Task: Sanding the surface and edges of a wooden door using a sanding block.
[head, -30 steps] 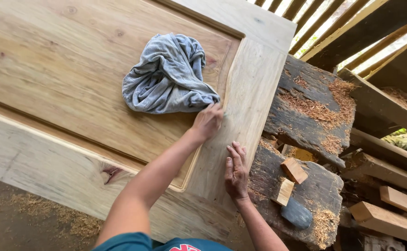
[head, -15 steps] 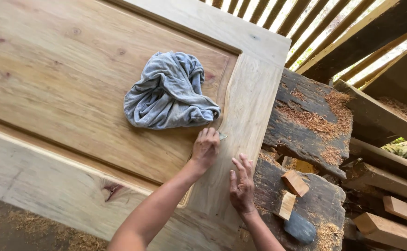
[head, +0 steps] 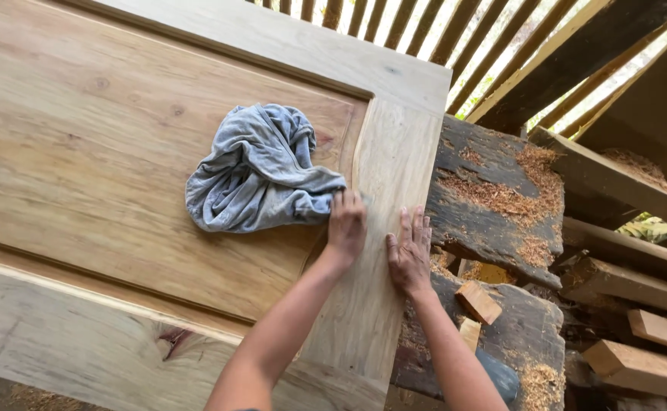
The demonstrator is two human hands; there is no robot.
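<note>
A pale wooden door (head: 82,152) lies flat, with a recessed panel and a raised frame. A crumpled grey cloth (head: 257,171) rests on the panel near its right corner. My left hand (head: 346,224) presses palm-down on the frame's right strip, its fingertips right beside the cloth's edge. Whatever is under the palm is hidden. My right hand (head: 410,251) lies flat with fingers spread on the door's right edge, a little nearer to me than the left hand.
A dark, rough timber slab (head: 493,198) covered with sawdust sits under the door's right side. Small wood offcuts (head: 477,302) lie on it. Stacked planks (head: 638,289) stand to the right, and slatted battens (head: 394,23) run behind.
My left hand has slid along the frame strip away from me, ending next to the cloth. My right hand stays on the door's edge.
</note>
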